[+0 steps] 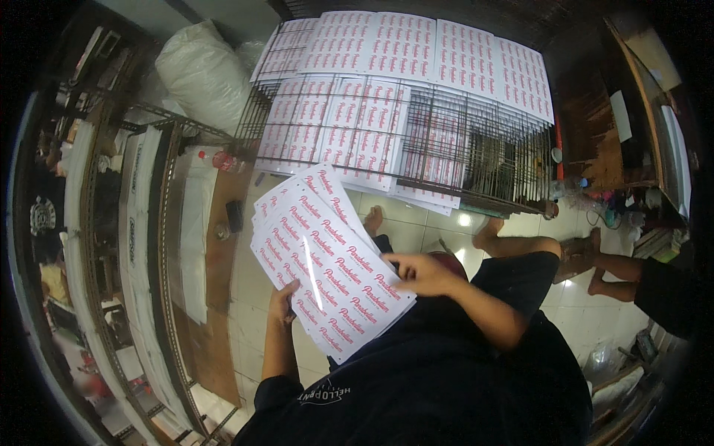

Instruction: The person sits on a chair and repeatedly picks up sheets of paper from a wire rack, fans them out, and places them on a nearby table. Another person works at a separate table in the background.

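Observation:
A stack of white sheets point(327, 260) printed with rows of red lettering rests against my front, tilted and slightly fanned out. My left hand point(283, 301) grips the stack at its left edge, thumb on top and the other fingers hidden beneath. At the right edge is my right hand point(422, 274), its fingers curled close to the top sheet and partly blurred; whether they pinch a sheet is not clear. Beyond the stack, a wire drying rack point(513, 152) bears more sheets of the same print point(405, 44) on its tiers.
Metal shelving point(167, 171) with white boards runs along the left, beside a wooden plank point(221, 297). A large white sack point(201, 70) and a plastic bottle point(222, 160) stand behind it. Another person's legs point(617, 267) reach in at the right over the tiled floor point(561, 297).

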Available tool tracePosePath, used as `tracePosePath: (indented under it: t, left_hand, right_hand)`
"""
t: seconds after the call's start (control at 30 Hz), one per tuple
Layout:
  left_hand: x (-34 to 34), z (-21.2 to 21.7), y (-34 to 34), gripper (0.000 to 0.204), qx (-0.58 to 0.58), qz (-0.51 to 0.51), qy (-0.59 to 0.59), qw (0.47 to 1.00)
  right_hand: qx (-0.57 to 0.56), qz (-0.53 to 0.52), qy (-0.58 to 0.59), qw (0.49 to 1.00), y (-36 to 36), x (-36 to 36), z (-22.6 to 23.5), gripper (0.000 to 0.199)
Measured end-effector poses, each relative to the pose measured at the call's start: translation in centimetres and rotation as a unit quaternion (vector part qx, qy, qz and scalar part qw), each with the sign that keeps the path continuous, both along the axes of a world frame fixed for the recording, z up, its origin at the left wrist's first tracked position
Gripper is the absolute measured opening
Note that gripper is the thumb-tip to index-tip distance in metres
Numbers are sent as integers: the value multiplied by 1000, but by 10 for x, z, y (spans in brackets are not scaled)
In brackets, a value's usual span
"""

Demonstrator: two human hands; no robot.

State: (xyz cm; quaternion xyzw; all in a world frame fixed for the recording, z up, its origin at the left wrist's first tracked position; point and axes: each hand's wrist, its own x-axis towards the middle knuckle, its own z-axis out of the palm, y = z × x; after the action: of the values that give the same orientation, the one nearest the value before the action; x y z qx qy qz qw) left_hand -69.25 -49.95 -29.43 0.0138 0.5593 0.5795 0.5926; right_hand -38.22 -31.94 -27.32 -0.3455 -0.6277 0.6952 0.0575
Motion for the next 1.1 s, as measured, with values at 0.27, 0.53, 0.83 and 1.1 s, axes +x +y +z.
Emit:
tracePosePath:
  t: [0.27, 0.53, 0.83, 1.1]
  left_hand:
    - [0, -19, -7, 70, -14, -15, -10, 1000]
    - [2, -10, -3, 70, -52, 25, -29, 998]
    - [-4, 2, 7, 71, -85, 3, -68, 994]
    - [3, 10, 17, 75, -81, -12, -45, 996]
  right_hand:
    - [-265, -504, -148, 809, 94, 94, -187, 77]
    - [-395, -413, -54, 819, 115, 119, -298, 86]
    - [-529, -476, 194, 675, 106, 131, -359, 34]
    - [-431, -490, 156, 741, 104, 135, -365, 35]
